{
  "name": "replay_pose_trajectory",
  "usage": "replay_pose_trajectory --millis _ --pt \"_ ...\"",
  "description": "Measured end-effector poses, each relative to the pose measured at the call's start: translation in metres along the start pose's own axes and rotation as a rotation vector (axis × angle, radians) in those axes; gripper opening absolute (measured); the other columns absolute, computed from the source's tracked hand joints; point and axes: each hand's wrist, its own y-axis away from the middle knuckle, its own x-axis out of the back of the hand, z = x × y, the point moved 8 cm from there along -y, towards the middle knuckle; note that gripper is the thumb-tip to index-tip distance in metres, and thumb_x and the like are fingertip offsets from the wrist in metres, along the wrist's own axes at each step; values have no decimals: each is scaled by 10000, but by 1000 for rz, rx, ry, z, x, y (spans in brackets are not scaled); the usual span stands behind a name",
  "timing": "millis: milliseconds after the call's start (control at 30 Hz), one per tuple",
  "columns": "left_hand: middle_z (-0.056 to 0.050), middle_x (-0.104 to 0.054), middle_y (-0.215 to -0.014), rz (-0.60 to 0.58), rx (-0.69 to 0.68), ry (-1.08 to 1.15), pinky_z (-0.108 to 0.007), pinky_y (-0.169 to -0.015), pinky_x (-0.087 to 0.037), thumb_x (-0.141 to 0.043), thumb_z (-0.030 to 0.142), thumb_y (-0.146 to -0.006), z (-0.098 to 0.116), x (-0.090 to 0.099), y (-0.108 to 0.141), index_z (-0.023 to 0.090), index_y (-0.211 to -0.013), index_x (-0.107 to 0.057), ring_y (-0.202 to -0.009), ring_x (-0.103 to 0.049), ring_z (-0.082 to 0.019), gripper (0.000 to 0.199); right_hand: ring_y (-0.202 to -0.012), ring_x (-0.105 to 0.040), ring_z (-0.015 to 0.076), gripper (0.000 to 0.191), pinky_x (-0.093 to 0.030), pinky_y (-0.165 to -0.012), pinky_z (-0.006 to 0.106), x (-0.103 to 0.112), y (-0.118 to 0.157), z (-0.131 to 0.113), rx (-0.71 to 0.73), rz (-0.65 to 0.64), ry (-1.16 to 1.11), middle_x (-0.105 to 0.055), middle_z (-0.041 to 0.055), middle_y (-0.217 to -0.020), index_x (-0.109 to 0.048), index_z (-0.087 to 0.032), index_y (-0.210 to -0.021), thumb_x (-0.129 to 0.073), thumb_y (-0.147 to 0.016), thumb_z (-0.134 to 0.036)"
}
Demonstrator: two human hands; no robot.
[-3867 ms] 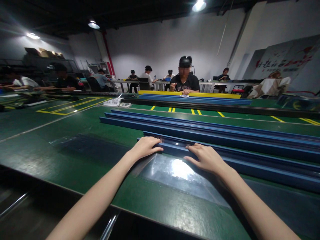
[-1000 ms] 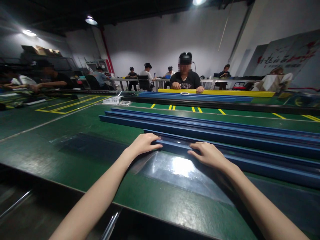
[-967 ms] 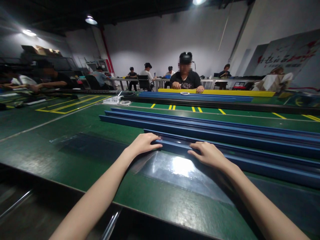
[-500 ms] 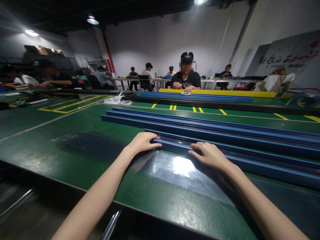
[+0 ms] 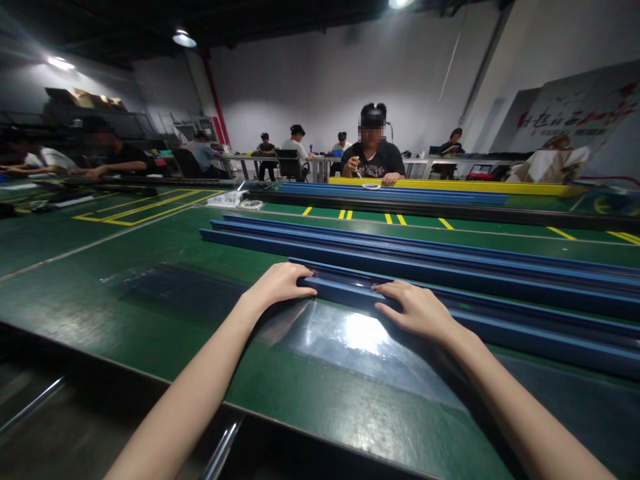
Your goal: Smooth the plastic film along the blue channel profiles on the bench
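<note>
A long blue channel-shaped profile (image 5: 345,291) lies nearest me on the green table, running off to the right. Near its left end my left hand (image 5: 281,283) is closed on its front wall, thumb in front and fingers reaching inside the channel. Farther right, my right hand (image 5: 414,308) pinches the same wall, its fingers over the edge and the thumb on the front face. Clear plastic film (image 5: 310,337) lies flat under and in front of the profile, shining with reflected light. Parts of my fingertips are hidden inside the channel.
More blue profiles (image 5: 280,241) lie parallel just behind. Beyond them are a black profile (image 5: 525,217), a yellow one (image 5: 450,187), a white power strip (image 5: 225,199) and a coiled white cable (image 5: 250,205). A co-worker (image 5: 373,157) sits opposite. The table's front edge (image 5: 125,370) is close.
My left hand has shifted slightly left along the profile wall, and my right fingers have moved a little left. The co-worker opposite has raised one hand.
</note>
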Motion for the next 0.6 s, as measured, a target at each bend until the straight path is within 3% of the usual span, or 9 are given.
replay_pose_trajectory --millis 600 --pt "-33 -616 -1055 -25 32 77 -265 -825 -409 -542 471 -723 -5 -3 -1 224 -1022 -598 -967 -562 -202 392 -1064 -481 204 417 -408 -838 321 -1 -2 -1 -13 -43 -4 -563 52 -1147 -528 -189 -1151 -367 -807 -363"
